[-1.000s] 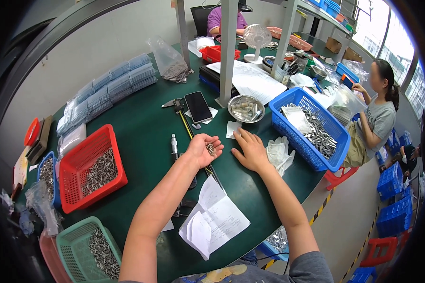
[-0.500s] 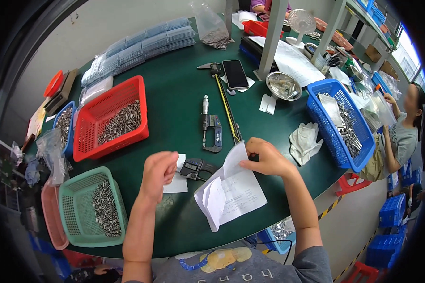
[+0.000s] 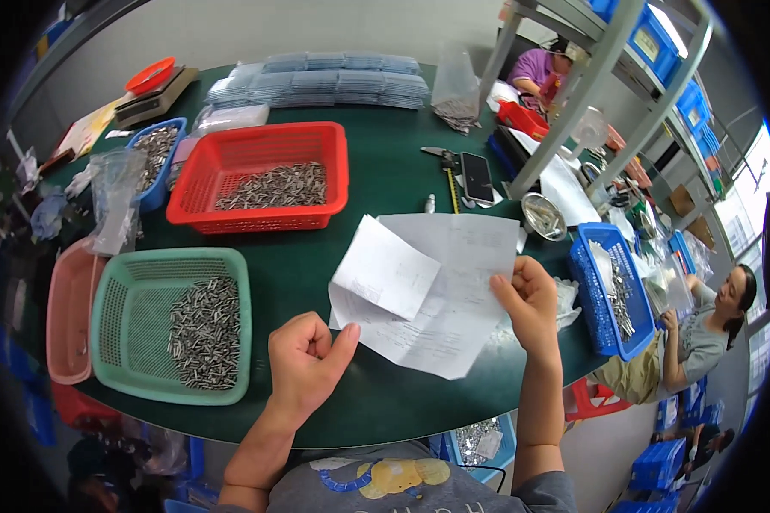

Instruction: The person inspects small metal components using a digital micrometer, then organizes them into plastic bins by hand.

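- Green round-edged work table (image 3: 385, 184) fills the view, with metal shelving uprights and blue storage bins beyond it; two other people sit at its far and right sides.
- Right hand (image 3: 529, 301): pinches the right edge of the white folded paper sheets (image 3: 436, 291) between thumb and fingers, holding them raised and tilted toward the face, apparently so they can be read. At least two sheets show, the smaller one overlapping the larger on its left.
- Left hand (image 3: 304, 359): loosely clenched, thumb extended toward the lower left corner of the paper and just beside it; whether it touches the paper, or encloses anything, cannot be told.
- Left of the left hand: one green plastic mesh basket (image 3: 175, 321) holding a heap of small grey metal pins, within easy reach. One pink tray (image 3: 70, 312) lies on its outer side.
- Ahead of the left hand: one red plastic mesh basket (image 3: 261, 175) with a similar heap of pins; one small blue basket (image 3: 156, 158) further left, likewise filled.
- Right of the right hand: one blue plastic mesh basket (image 3: 607, 291) of metal parts, nearer the seated co-worker.
- Beyond the paper: one black phone (image 3: 476, 177), one round metal bowl (image 3: 541, 215).
- Basket count: four, plus one tray.
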Tool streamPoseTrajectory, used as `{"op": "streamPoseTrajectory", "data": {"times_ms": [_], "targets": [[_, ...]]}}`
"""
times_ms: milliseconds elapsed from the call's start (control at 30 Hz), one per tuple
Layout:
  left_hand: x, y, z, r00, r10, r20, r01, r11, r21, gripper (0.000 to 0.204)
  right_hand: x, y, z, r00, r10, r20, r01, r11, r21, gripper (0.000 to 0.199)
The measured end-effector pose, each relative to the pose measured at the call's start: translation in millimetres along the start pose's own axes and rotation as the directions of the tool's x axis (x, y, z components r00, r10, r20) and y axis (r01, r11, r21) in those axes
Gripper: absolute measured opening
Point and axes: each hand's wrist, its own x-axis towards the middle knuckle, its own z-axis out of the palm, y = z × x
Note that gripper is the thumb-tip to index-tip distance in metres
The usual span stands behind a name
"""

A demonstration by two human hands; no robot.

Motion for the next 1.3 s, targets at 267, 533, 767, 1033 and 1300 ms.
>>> {"op": "streamPoseTrajectory", "data": {"times_ms": [267,533,767,1033,1300], "targets": [[12.4,-15.2,-18.8,0.988,0.154,0.016,-0.155,0.974,0.167,0.033,0.0,-2.1,13.6,1.000,-0.003,0.029,0.005,0.999,-0.047,0.009],[3.6,-33.0,3.1,0.868,0.450,0.209,-0.490,0.845,0.214,0.009,6.2,2.5,8.7,0.999,0.052,-0.006,-0.052,0.998,-0.020,0.011],[12.8,-33.1,12.7,0.845,-0.518,0.133,0.413,0.474,-0.778,0.030,-6.3,21.5,11.0,0.970,0.177,-0.167,-0.123,0.949,0.290,0.015],[31.9,-43.0,11.2,0.552,-0.601,0.578,0.704,-0.035,-0.710,0.045,-29.5,25.8,15.9,0.957,-0.081,-0.277,0.116,0.987,0.112,0.011],[13.1,-21.9,3.7,0.805,-0.082,0.587,0.559,0.435,-0.706,0.057,-55.9,-8.1,11.9,0.451,-0.842,0.296,0.670,0.100,-0.736,0.011]]}}
